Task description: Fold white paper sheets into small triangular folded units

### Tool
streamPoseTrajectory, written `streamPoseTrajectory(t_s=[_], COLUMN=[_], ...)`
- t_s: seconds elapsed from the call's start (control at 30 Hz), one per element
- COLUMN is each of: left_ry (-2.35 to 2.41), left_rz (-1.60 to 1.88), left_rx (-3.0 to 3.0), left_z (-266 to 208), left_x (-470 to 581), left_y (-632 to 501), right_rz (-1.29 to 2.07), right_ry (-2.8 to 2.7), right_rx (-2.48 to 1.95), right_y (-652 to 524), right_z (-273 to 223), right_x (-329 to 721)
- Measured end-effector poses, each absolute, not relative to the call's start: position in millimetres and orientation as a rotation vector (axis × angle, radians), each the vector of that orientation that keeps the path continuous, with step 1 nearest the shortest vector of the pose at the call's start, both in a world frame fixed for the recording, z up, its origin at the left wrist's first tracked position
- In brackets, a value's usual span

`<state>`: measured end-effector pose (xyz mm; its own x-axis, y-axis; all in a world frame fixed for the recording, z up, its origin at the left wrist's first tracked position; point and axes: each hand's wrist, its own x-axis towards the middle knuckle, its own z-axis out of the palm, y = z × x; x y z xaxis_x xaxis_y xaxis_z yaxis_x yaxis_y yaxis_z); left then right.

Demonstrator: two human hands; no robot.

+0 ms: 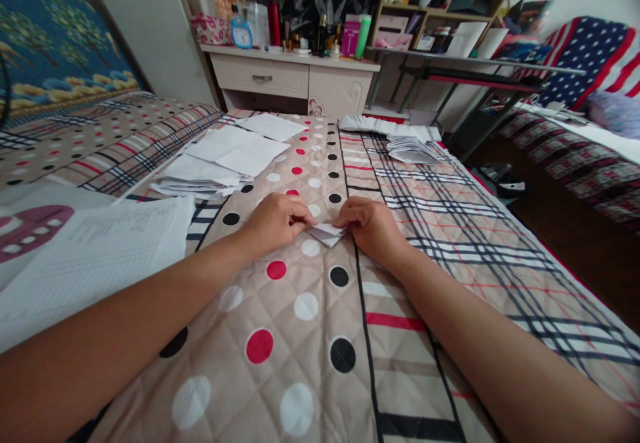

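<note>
A small piece of folded white paper (327, 233) lies low over the quilted bedspread, between my two hands. My left hand (277, 221) pinches its left corner with thumb and fingertips. On the other side, my right hand (373, 226) is closed on the right corner, its fingers curled inward. Part of each corner is hidden under the fingers. Beyond my left hand rests a stack of white paper sheets (225, 149). Farther off to the right sit a small pile of folded papers (413, 149) and a long row of folded papers (385, 126).
The patterned bedspread (260, 389) spreads under everything. Printed sheets (100, 256) lie at the left by my forearm. A white dresser (260, 79) with bottles and a blue clock (241, 33) stands at the far end. A desk with shelves (450, 63) is at the back right.
</note>
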<state>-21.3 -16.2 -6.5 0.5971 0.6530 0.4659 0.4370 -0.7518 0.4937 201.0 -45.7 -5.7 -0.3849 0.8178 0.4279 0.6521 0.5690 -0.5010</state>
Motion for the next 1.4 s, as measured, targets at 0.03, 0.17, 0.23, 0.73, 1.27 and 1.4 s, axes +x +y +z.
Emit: streamPoseTrajectory(t_s=[0.03, 0.17, 0.23, 0.73, 1.27, 1.4], left_ry=[0.859, 0.837, 0.797, 0.699, 0.617, 0.604], left_rz=[0.924, 0.894, 0.88, 0.812, 0.849, 0.806], left_rx=[2.543, 2.693, 2.801, 3.084, 3.215, 3.219], left_z=[-7.0, -7.9, -7.8, -4.5, 2.7, 2.2], left_x=[-22.4, -25.5, -26.1, -24.2, -13.2, -14.7], left_y=[-16.2, -16.1, -16.0, -16.5, -24.8, -24.5], right_rz=[0.315, 0.248, 0.199, 0.004, 0.057, 0.036], right_ry=[-2.168, -2.236, -2.283, -2.382, -2.336, -2.343], right_rx=[-1.157, -1.155, -1.161, -1.233, -1.145, -1.15], right_y=[-45.8, -47.3, -48.9, -58.4, -56.0, -57.7], right_z=[-7.2, -8.2, -5.6, 4.2, -0.7, -0.3], right_x=[201.7, 202.1, 200.8, 194.9, 192.5, 191.7])
